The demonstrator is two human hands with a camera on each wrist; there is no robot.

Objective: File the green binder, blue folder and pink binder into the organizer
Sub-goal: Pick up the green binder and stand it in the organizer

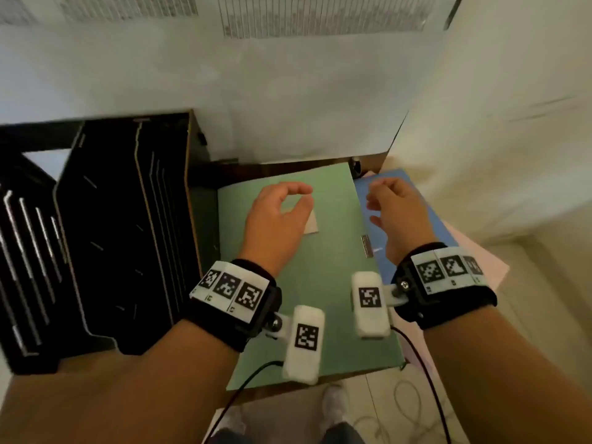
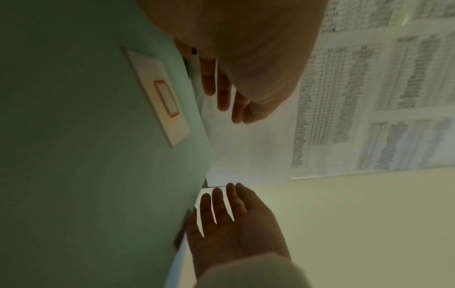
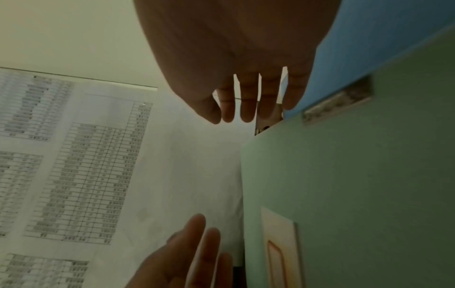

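While the black organizer [image 1: 105, 238] is standing at left, the left hand [image 1: 275, 219] is hovering loosely curled over the flat green binder [image 1: 320, 283], holding nothing; the right hand [image 1: 397, 216] is hanging relaxed above the blue folder [image 1: 445, 232], the pink binder [image 1: 490, 267] lying beneath.

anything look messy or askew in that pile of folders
Yes, the pile is fanned out rather than squared. The green binder lies on top, the blue folder pokes out along its right edge, and the pink binder sticks out further right beneath it. Nothing looks torn or spilled. The black organizer stands upright to the left.
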